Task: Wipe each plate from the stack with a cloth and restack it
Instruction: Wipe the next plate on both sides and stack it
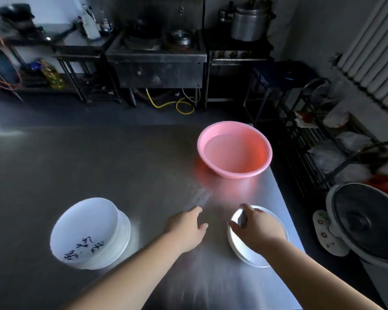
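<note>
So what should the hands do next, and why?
Probably rub the dark cloth round the white plate under the right hand. That hand already pinches the cloth against the plate, near the table's right edge. The left hand rests open on the table and could steady the rim. The plate stack waits to the left.

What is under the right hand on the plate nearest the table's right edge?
The right hand grips a dark cloth over the white plate. The hand covers most of the cloth and the plate's middle; whether more plates lie beneath cannot be told.
</note>
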### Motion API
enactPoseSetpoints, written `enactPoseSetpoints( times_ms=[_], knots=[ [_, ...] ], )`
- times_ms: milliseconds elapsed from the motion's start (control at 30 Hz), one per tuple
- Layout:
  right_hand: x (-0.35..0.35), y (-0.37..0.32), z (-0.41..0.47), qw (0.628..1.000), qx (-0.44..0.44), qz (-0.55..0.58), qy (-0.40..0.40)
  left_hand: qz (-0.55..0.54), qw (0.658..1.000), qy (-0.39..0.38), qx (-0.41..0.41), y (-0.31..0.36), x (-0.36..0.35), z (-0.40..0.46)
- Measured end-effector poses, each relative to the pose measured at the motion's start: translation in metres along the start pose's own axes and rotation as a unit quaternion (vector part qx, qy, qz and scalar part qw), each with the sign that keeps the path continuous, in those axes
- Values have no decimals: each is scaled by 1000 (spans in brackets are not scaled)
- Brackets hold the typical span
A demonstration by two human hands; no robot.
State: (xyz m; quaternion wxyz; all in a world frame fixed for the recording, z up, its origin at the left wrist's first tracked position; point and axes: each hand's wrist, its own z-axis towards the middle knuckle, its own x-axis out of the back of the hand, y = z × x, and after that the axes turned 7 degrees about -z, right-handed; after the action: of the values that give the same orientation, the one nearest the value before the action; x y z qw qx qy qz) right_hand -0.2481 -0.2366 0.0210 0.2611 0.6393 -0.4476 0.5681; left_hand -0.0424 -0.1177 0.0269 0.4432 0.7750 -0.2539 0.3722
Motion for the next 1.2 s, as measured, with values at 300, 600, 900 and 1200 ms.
enactPoseSetpoints(
  times_ms=[300, 600, 900, 1200],
  knots=[
    [-16, -172, 13, 989, 119, 78, -38, -36, 990, 127, 58, -160, 108, -69],
    [-47, -299, 5, 978, 164, 84, -96, -29, 958, 203, 200, -290, 130, -117],
    [-67, -337, -1, 985, 87, 86, -118, -145, 957, 200, 152, -325, 118, -119],
    [-55, -332, -18, 960, 21, 261, -99, -272, 936, 197, 108, -320, 119, -110]
  ],
)
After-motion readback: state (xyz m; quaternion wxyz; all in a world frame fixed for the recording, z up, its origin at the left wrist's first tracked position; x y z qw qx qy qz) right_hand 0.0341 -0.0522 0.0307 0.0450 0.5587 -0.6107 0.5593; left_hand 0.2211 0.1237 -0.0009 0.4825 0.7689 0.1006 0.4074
